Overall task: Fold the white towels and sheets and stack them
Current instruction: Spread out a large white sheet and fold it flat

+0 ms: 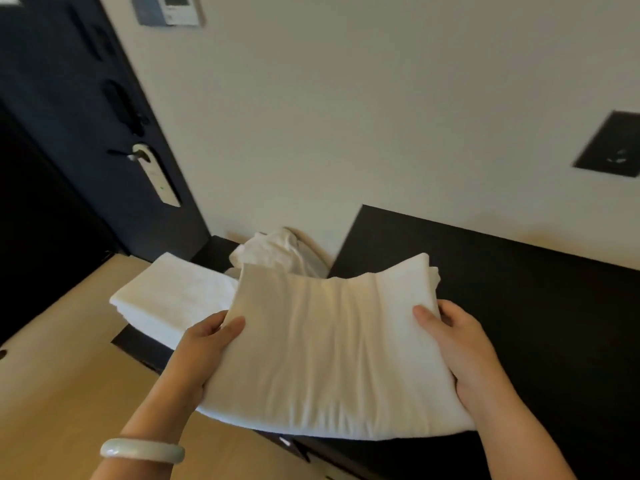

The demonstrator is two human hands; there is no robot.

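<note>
— Two folded lots so far, by the look of it?

— Yes. One folded stack [173, 292] lying flat at the left, on the end of the dark counter [519, 289], just beside the wooden surface [69, 375]. One more folded sheet [332, 348] up in the air above the counter, to the right of that stack and covering its near corner from this angle.

— Held how?

— By both side edges. Left hand [207, 348] gripping the left edge, thumb on top, fingers tucked beneath. Right hand [460, 344] gripping the right edge the same way, thumb on top. Neither free.

— And left to do?

— One crumpled heap [273, 251] of white linen against the wall, behind the held sheet, not folded. Probably past halfway, judging from that: folding of the held piece apparently finished, its placing on the stack not yet done, then the heap.

— Pieces in the heap?

— Cannot tell; partly hidden behind the sheet. Same for the stack: a layered edge visible along its near side, exact count unclear.

— Anything else worth counting?

— Two hands, both busy. One pale bracelet [142, 450] on the left wrist. One dark door [86, 133] at far left, well apart from the linen.
</note>
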